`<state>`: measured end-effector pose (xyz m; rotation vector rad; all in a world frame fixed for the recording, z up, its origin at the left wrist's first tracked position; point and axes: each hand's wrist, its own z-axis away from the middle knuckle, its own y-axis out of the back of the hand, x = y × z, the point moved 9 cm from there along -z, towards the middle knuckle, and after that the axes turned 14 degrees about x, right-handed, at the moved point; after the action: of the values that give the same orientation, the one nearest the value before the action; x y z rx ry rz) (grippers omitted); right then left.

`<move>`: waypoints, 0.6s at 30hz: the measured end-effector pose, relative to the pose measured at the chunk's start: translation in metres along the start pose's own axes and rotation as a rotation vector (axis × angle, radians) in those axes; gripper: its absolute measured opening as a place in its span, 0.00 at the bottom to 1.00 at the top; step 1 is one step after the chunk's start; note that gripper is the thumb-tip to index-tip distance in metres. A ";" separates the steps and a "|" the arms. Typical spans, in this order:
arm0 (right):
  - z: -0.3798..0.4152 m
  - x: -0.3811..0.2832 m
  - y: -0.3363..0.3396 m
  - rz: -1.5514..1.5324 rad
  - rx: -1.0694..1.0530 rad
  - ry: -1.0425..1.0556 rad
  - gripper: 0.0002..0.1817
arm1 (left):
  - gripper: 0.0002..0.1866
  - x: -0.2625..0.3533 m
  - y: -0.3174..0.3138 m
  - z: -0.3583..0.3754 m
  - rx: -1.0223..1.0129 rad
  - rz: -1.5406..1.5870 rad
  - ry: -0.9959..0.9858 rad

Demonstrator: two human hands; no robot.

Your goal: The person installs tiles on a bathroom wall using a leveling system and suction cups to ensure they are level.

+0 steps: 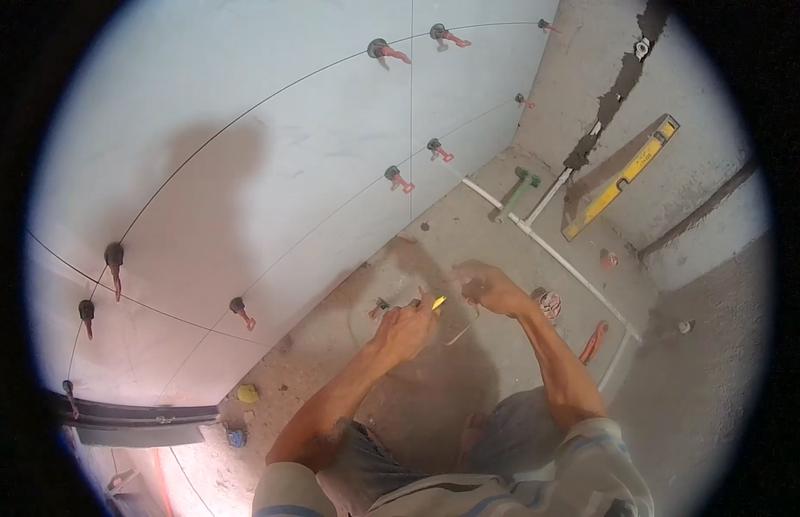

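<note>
Head camera shows me both bare hands out in front, over the dusty floor point(331, 349). My left hand point(404, 332) has its fingers curled shut around a small yellow thing point(439, 302), and its bright tip pokes out near the thumb side. My right hand point(490, 289) is up beside it, well off the floor, with a little space between the two hands. Its fingers are bent and blurry, and I cannot tell if they pinch anything. A thin pale strip point(463, 332) shows just below them, but I cannot tell if they touch it. Near my left hand I see a loose red and black knob point(378, 308). To the right of my right hand are a round pot point(548, 304) and an orange-red tool point(594, 342). Past them, a long white pipe point(581, 271) runs across the floor, with a green tool point(519, 191) by its far end. A yellow level point(624, 185) leans on the rough wall point(684, 198). On the big pale wall point(305, 155), I see black knobs with red handles point(397, 179).
</note>
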<state>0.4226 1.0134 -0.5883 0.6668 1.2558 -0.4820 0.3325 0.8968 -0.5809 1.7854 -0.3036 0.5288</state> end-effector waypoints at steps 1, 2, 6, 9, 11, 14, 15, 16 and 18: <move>0.000 -0.007 -0.002 0.081 0.010 0.078 0.21 | 0.11 0.000 0.000 0.000 -0.001 -0.038 -0.008; 0.001 -0.013 -0.004 0.161 0.020 0.157 0.23 | 0.11 0.000 -0.001 -0.001 0.002 -0.038 -0.007; 0.002 -0.021 -0.009 0.112 -0.001 0.164 0.26 | 0.11 0.001 0.005 -0.004 -0.021 -0.015 0.094; 0.004 -0.030 -0.013 0.150 0.008 0.242 0.28 | 0.11 0.002 0.001 -0.004 -0.025 -0.038 0.099; 0.006 -0.044 -0.014 0.214 0.061 0.375 0.28 | 0.10 0.003 -0.001 -0.004 -0.025 -0.061 0.113; 0.004 -0.035 -0.017 0.212 0.120 0.388 0.26 | 0.13 0.015 -0.005 -0.001 -0.065 -0.137 0.072; 0.004 -0.035 -0.020 0.209 0.118 0.387 0.26 | 0.11 0.020 -0.005 0.002 -0.033 -0.153 0.079; 0.004 -0.034 -0.021 0.193 0.123 0.358 0.25 | 0.10 0.022 -0.005 0.004 0.001 -0.169 0.088; 0.005 -0.031 -0.024 0.175 0.125 0.328 0.23 | 0.10 0.020 -0.009 0.006 -0.005 -0.149 0.101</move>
<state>0.4024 0.9915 -0.5625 0.9815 1.4660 -0.3152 0.3553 0.8952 -0.5793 1.7538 -0.1011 0.5094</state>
